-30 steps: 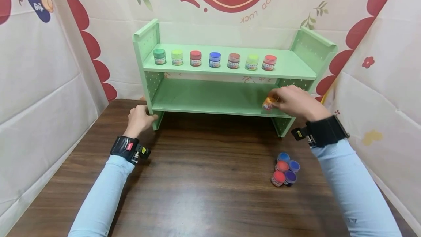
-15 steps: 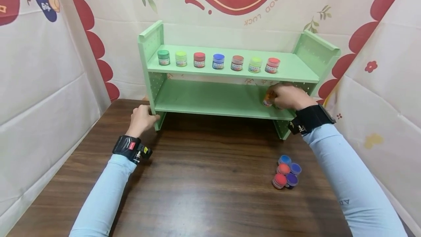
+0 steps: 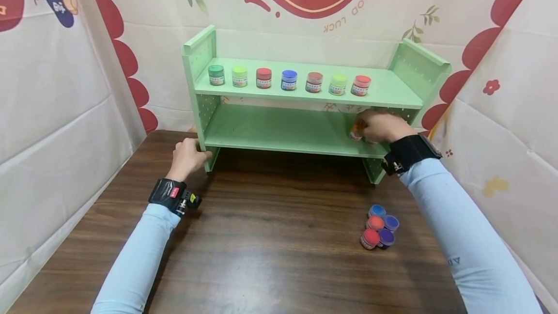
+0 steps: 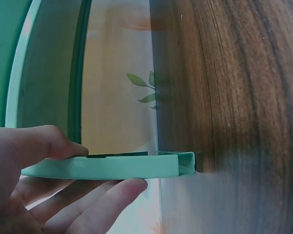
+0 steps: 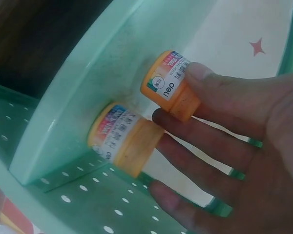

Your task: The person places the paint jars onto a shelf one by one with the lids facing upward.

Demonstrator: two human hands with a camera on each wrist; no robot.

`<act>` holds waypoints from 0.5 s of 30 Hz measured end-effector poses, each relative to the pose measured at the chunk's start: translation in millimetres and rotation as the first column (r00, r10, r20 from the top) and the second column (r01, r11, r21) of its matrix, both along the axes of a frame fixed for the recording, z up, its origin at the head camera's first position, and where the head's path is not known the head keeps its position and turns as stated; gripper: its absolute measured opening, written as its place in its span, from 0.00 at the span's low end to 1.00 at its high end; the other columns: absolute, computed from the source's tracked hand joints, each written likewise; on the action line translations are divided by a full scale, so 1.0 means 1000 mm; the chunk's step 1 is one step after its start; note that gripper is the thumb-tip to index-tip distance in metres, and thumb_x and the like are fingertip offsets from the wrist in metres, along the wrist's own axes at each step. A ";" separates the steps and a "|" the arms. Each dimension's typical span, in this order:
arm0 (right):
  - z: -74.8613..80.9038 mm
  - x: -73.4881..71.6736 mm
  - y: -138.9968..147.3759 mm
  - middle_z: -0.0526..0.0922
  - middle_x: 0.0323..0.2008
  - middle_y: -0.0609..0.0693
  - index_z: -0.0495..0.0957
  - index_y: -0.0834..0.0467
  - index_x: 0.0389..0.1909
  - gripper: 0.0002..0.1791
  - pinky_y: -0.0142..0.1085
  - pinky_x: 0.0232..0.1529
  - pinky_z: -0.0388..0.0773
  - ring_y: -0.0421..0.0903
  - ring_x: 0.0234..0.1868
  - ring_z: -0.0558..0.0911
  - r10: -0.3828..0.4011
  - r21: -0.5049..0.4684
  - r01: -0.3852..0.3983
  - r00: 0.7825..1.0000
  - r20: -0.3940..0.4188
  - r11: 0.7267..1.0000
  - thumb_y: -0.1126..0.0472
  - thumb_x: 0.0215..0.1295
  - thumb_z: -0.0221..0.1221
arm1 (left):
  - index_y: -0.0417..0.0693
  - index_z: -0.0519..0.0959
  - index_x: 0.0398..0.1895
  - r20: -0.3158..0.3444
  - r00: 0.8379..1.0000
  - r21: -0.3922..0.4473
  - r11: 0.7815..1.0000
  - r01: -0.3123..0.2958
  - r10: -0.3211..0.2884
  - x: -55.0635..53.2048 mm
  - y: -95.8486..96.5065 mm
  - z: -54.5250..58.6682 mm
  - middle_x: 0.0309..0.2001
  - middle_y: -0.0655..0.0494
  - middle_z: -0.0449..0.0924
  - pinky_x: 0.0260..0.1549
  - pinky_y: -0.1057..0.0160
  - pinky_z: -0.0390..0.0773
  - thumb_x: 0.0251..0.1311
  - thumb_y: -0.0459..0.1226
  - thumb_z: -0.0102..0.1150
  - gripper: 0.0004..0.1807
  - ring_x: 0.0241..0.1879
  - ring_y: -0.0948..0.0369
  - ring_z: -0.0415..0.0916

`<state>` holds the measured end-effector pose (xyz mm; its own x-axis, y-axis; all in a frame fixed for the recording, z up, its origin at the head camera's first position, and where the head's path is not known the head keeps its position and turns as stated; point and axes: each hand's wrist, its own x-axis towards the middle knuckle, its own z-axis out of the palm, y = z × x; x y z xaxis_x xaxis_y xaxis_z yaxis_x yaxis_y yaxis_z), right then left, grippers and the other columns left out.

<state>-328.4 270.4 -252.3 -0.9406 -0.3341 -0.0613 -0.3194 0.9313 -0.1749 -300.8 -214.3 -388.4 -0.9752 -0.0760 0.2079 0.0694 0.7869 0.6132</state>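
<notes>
One orange jar (image 5: 167,84) is pinched at the tips of the right grip (image 3: 383,126), beside a second jar (image 5: 127,139).

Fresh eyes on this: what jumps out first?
Likely the mint-green shelf, with a row of seven colourful jars on its upper level. Next, near the lower level's right end, the right hand pinching an orange jar. Then five clustered jars on the table in front.
</notes>
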 end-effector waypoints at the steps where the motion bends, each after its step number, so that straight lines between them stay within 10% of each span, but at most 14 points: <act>1: -0.001 -0.001 0.000 0.81 0.44 0.60 0.78 0.64 0.53 0.16 0.43 0.37 0.74 0.50 0.34 0.80 -0.004 -0.003 0.004 1.000 0.013 1.000 0.58 0.73 0.59 | 0.36 0.84 0.43 0.002 1.000 0.001 1.000 0.000 0.000 0.000 0.000 0.000 0.38 0.41 0.87 0.41 0.46 0.77 0.61 0.41 0.63 0.16 0.41 0.45 0.79; 15: -0.006 -0.006 -0.005 0.80 0.41 0.57 0.79 0.63 0.52 0.16 0.42 0.35 0.71 0.50 0.33 0.77 -0.030 0.019 0.030 0.999 0.018 0.999 0.56 0.72 0.61 | 0.38 0.84 0.41 0.006 1.000 0.007 1.000 -0.013 0.013 -0.001 0.000 -0.001 0.36 0.42 0.87 0.39 0.50 0.76 0.61 0.41 0.63 0.15 0.40 0.46 0.80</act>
